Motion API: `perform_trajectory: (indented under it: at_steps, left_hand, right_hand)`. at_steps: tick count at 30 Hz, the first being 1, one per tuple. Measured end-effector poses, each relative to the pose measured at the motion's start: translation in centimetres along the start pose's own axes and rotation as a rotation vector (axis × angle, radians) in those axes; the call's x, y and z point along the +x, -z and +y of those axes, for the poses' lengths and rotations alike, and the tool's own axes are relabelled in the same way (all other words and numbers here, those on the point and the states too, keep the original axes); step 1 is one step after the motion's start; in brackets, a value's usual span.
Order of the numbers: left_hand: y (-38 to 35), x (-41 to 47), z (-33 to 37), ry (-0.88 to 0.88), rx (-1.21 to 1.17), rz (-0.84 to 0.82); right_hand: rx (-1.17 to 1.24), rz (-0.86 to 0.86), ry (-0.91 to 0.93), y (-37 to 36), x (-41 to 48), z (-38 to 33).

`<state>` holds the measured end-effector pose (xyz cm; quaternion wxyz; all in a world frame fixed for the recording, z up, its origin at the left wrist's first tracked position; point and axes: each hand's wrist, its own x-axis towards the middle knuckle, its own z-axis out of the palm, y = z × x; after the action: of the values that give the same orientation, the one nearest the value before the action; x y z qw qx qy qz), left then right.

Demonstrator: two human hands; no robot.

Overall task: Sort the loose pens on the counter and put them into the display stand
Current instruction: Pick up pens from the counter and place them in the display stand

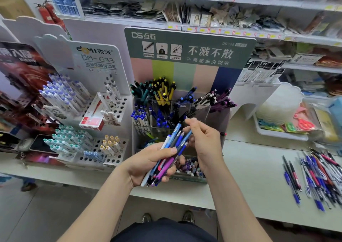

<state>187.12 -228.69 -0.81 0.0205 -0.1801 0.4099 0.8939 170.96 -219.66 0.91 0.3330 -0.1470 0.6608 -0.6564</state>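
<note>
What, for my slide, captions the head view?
Left hand grips pen bundle; right hand pinches a pen at display stand.

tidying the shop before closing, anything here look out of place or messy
A red pen box lies tilted across the holes of the white peg stand, not in any slot. Loose pens sprawl in an unsorted heap on the counter at right.
</note>
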Motion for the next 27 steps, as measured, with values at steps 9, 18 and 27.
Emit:
perform_trajectory:
  at_steps: [9, 18, 27]
  left_hand:
    - [-1.1, 0.4, 0.7, -0.163, 0.041, 0.214]
    - [-3.0, 0.8, 2.0, -0.351, 0.316, 0.489]
    - [-2.8, 0.9, 0.7, -0.396, 0.787, 0.608]
  right_hand:
    - [0.003, 0.383, 0.503, 0.4, -0.9, -2.0]
    - [-0.128, -0.361, 0.101, 0.7, -1.7, -1.9]
    - [-0.187, -0.009, 0.154, -0.5, -0.7, -0.7]
